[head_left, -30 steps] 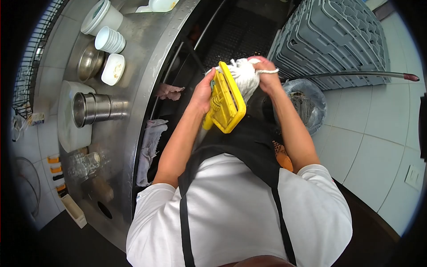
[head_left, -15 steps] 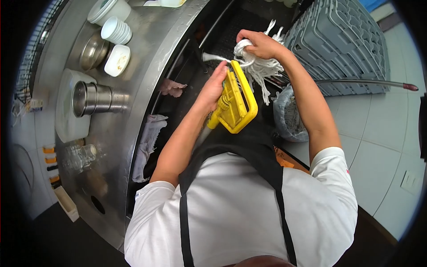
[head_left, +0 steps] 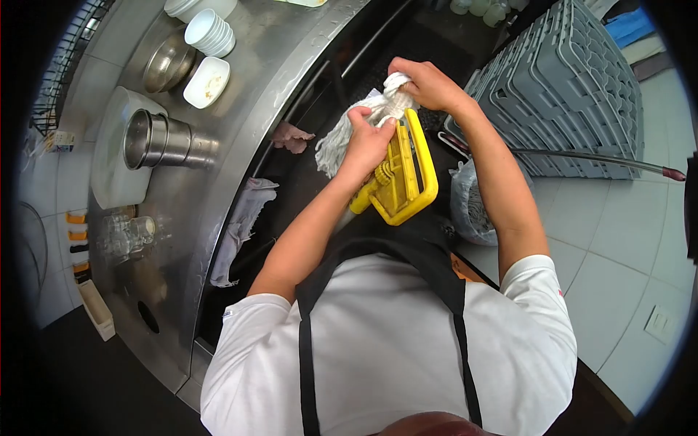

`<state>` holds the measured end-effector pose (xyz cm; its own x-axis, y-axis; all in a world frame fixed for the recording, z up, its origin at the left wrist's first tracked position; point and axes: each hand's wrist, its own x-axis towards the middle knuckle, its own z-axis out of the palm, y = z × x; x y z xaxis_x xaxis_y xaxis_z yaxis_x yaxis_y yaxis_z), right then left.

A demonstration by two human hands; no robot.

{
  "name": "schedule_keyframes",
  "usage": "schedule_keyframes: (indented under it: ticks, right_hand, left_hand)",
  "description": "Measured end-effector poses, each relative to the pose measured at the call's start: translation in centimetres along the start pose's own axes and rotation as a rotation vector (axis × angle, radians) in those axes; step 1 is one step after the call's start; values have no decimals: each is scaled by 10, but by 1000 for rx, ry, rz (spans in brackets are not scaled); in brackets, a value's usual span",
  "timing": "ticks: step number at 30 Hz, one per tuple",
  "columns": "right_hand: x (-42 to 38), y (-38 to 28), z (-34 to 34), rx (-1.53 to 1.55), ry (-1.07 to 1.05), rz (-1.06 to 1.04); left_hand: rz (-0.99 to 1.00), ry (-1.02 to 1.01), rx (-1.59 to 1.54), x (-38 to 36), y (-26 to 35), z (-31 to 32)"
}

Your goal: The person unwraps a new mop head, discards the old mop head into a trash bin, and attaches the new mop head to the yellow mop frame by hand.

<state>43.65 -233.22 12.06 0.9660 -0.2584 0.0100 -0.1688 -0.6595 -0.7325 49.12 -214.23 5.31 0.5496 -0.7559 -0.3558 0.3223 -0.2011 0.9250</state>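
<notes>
A white string mop head [head_left: 337, 145] hangs from my hands, its strands falling to the left. My right hand [head_left: 430, 86] is closed on the gathered top of the strands. Just left of it, my left hand [head_left: 369, 145] is closed where the strands meet the yellow mop clamp [head_left: 411, 171], thumb and forefinger around the cloth. The clamp's open frame tilts towards the right, close in front of the black apron [head_left: 378, 243]. Its handle runs down towards my body and is partly hidden behind my left forearm.
At left a steel counter [head_left: 254, 94] holds stacked white bowls [head_left: 210, 33], a metal bowl [head_left: 169, 64], steel containers [head_left: 156, 140] and glasses [head_left: 131, 232]. Rags [head_left: 243, 225] hang along its edge. Grey racks [head_left: 560, 94], a lined bin [head_left: 472, 203] and a metal pole [head_left: 596, 161] are at right.
The mop strands have swung from the right side over to the left of my hands. Both hands have come closer together, and the yellow clamp has shifted slightly right.
</notes>
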Motion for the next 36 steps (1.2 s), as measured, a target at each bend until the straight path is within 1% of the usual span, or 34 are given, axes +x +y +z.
schedule_keyframes:
  ticks: [3, 4, 5, 7, 8, 9, 11, 12, 13, 15, 16, 17, 19, 20, 22, 23, 24, 25, 27, 28, 29, 30, 31, 33, 34, 35, 36]
  right_hand:
    - [3, 10, 1, -13, -250, -156]
    - [3, 7, 5, -13, -287, -179]
    - [4, 3, 10, -3, -266, -167]
    - [6, -3, 13, 10, -217, -147]
    - [5, 0, 14, 15, -169, -148]
    - [1, 6, 18, 200, -130, -112]
    - [-6, 22, 32, 569, -45, -40]
    - [-14, 30, 39, 650, -100, 16]
    - [-20, 40, 49, 721, -111, -14]
    - [-39, 57, 65, 858, -119, 103]
    - [-47, 62, 72, 865, -109, 65]
    - [-55, 68, 77, 858, -122, 87]
    - [-69, 61, 78, 662, -101, 104]
    - [-73, 65, 86, 587, -49, 62]
    - [-76, 73, 86, 521, -27, 80]
    - [-77, 76, 87, 489, -17, 88]
    - [-79, 68, 78, 334, 19, 67]
    - [-80, 60, 68, 255, 17, 70]
    - [-82, 50, 55, 93, 6, 75]
    - [-81, 55, 54, 84, 41, -3]
    - [-82, 58, 47, 106, 20, 50]
    - [-83, 52, 33, 129, -3, 102]
    - [-83, 46, 18, 152, -28, 153]
    - [-71, 45, -19, 62, -79, 74]
    - [-58, 43, -34, -108, -24, -3]
    - [-44, 42, -42, -279, 33, -73]
    - [-28, 46, -36, -425, 263, -146]
  left_hand:
    - [102, 18, -122, -25, 41, 7]
    - [88, 6, -39, -16, 35, 3]
    - [32, -136, -186, -7, 26, 1]
    - [-29, -154, -8, 2, 20, 1]
    - [-84, -164, -90, 4, 16, -2]
    - [-141, -174, -170, -3, 26, -2]
    - [-149, -162, -157, -6, 25, -2]
    - [-139, -154, -154, -4, 20, -1]
    - [-130, -146, -150, -5, 19, 0]
    - [-180, -159, -164, -4, 16, 1]
    - [-189, -174, -167, -2, 12, 0]
    - [-199, -190, -170, 0, 10, -1]
    - [-216, -173, -198, 1, 12, 0]
    - [-224, -180, -194, 2, 11, 0]
    - [-241, -193, -178, 1, 16, 3]
    - [-282, -213, -136, 0, 20, 4]
    - [-322, -233, -92, -7, 31, 6]
    - [-359, -252, -50, -11, 37, 8]
    - [-355, -256, -62, -11, 38, 8]
    - [-352, -273, -59, -10, 38, 4]
    - [-348, -288, -57, -8, 37, 3]
    - [-334, -222, -64, -10, 39, 10]
    - [-363, -269, -56, -7, 35, 6]
    - [-422, -363, -32, 2, 19, -8]
    - [-448, -472, -111, -3, 13, -10]
    - [-479, -666, -319, 5, -8, -17]
    - [-515, -619, -270, 2, -5, -9]
